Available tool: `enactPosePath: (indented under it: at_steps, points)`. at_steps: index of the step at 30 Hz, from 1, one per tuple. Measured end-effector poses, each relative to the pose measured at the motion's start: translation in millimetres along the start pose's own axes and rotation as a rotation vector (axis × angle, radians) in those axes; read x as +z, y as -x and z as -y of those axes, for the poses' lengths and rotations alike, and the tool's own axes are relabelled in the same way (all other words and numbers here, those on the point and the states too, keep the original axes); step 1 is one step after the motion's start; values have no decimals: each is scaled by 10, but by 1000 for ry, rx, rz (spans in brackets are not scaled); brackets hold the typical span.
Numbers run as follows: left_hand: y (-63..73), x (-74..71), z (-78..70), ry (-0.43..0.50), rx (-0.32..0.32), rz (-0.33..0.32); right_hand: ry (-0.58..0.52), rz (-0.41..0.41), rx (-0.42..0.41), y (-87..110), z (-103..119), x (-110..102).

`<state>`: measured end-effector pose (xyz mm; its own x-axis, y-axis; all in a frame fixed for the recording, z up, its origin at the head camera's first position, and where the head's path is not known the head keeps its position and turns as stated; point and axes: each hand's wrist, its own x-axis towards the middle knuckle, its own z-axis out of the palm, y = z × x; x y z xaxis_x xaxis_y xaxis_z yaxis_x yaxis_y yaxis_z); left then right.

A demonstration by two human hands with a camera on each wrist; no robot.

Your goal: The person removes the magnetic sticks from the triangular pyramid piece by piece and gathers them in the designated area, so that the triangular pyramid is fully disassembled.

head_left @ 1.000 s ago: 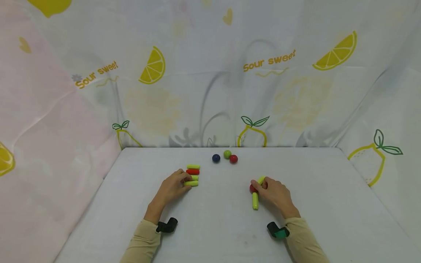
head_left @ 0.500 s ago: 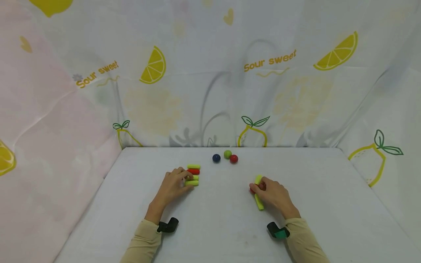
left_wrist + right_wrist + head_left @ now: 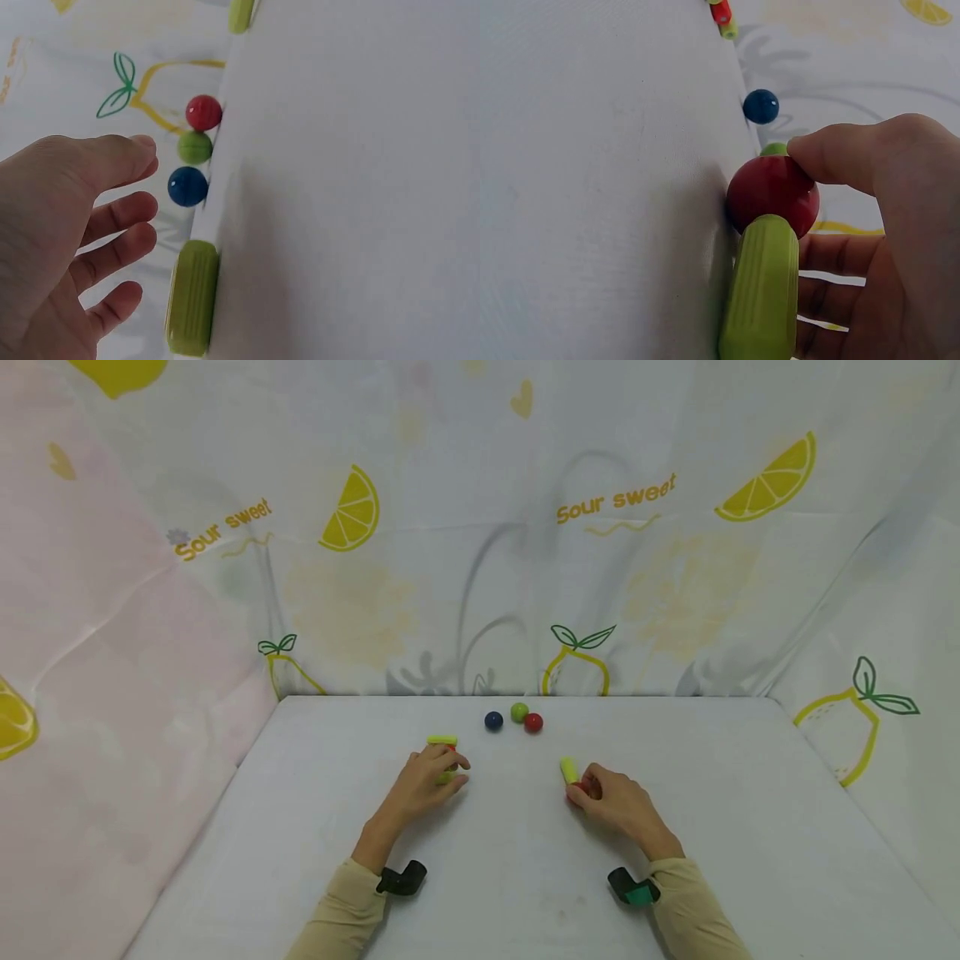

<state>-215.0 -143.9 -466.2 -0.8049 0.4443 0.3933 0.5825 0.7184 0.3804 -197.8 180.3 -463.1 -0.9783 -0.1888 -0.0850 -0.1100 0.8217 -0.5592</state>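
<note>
My right hand (image 3: 618,802) pinches a red ball (image 3: 769,191) between thumb and fingers, low over the table. One yellow-green rod (image 3: 569,770) extends from the ball's far side. Against the ball's near side is another ribbed yellow-green rod (image 3: 761,292), hidden under the hand in the head view. My left hand (image 3: 423,781) is over a row of short rods, fingers spread loosely with nothing between them. Below it a yellow-green rod (image 3: 193,298) shows. At the row's far end lie a yellow-green rod (image 3: 442,740) and a partly covered red rod (image 3: 452,748).
Near the back edge of the white table (image 3: 510,860) sit a dark blue ball (image 3: 493,721), a green ball (image 3: 520,712) and a second red ball (image 3: 533,722). Behind the table hangs a lemon-print curtain (image 3: 465,568).
The rods at the right hand have swung round, the far one leftward and the near one out of sight under the hand. My left hand has moved right, over the rods' ends.
</note>
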Motion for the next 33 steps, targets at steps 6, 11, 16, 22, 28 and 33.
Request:
enactPosePath:
  at_steps: [6,11,16,22,28,33]
  points:
    - [-84,123,-172,64,53,100,3,14,-16,-1,26,11]
    - [-114,225,-303,79,80,169,2,29,-37,0,53,6]
    - [-143,306,-375,89,67,214,-4,36,-57,-7,56,15]
    - [-247,414,-451,114,109,215,-29,37,-95,0,46,12]
    - [-371,543,-528,100,117,188,-28,27,-175,-10,18,26]
    - [-450,644,-591,66,98,192,-27,30,-221,-20,-5,33]
